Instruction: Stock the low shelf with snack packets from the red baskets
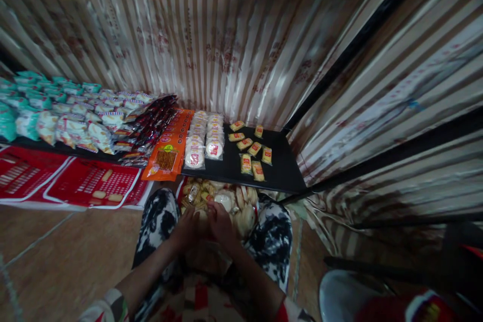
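Forearms come up from the bottom edge, and my left hand (187, 229) and right hand (222, 224) meet with fingers curled over the heap of snack packets (241, 209) between the knees, just below the black shelf (287, 173). Working this heap well, I judge, means lifting one wrapper at a time with a light pinch, not raking. Whether either hand actually grips a packet I cannot tell: the fingers hide it and blur smears the heap.

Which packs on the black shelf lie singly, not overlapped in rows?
The small yellow packs at the right end of the shelf; they lie scattered, while the round white packs beside them overlap in rows.
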Motion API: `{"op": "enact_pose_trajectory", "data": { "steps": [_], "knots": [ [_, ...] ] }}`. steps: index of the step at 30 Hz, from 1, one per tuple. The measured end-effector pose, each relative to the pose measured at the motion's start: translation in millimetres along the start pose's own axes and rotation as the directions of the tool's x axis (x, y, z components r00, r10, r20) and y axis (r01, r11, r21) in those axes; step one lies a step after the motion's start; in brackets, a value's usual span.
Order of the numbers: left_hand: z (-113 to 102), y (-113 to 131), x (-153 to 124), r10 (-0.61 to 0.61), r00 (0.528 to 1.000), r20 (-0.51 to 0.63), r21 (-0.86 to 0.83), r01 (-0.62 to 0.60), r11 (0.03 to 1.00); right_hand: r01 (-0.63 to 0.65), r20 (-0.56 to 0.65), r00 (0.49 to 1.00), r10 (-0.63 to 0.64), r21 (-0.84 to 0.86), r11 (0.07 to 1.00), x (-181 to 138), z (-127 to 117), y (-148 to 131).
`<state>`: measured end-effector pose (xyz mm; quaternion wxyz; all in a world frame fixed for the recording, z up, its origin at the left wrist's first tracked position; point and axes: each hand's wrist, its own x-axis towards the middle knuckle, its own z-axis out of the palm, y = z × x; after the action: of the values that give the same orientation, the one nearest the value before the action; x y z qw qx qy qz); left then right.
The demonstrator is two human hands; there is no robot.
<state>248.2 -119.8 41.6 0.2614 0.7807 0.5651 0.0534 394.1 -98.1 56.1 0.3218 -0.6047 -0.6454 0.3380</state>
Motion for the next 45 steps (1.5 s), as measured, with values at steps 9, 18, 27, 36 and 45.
{"op": "enact_pose_trajectory", "data": {
  "steps": [9, 18, 27, 36, 45],
  "knots": [
    [27, 5, -10, -0.073, 0.995, -0.068, 0.086, 0.078, 0.993, -0.038, 0.103, 0.994, 0.039, -0.010, 0.999, -16, 3, 10],
    [7, 11, -19, -0.087, 0.992, -0.088, 0.046, 0.092, 0.995, -0.168, 0.100, 0.983, 0.154, 0.160, 0.973, -10, -1, 25],
    [-16, -6, -11, -0.236, 0.967, -0.092, -0.624, 0.129, 0.771, -0.060, 0.098, 0.995, 0.035, 0.268, 0.961, 4, -13, 18],
    [-49, 0, -14, -0.329, 0.944, 0.008, -0.909, 0.144, 0.391, -0.144, 0.222, 0.973, 0.055, 0.409, 0.901, 7, -21, -2],
    [-63, 16, -25, -0.458, 0.889, -0.015, -0.969, 0.101, 0.227, -0.242, 0.215, 0.965, 0.152, 0.490, 0.838, -12, -25, -9]
  ]
}}
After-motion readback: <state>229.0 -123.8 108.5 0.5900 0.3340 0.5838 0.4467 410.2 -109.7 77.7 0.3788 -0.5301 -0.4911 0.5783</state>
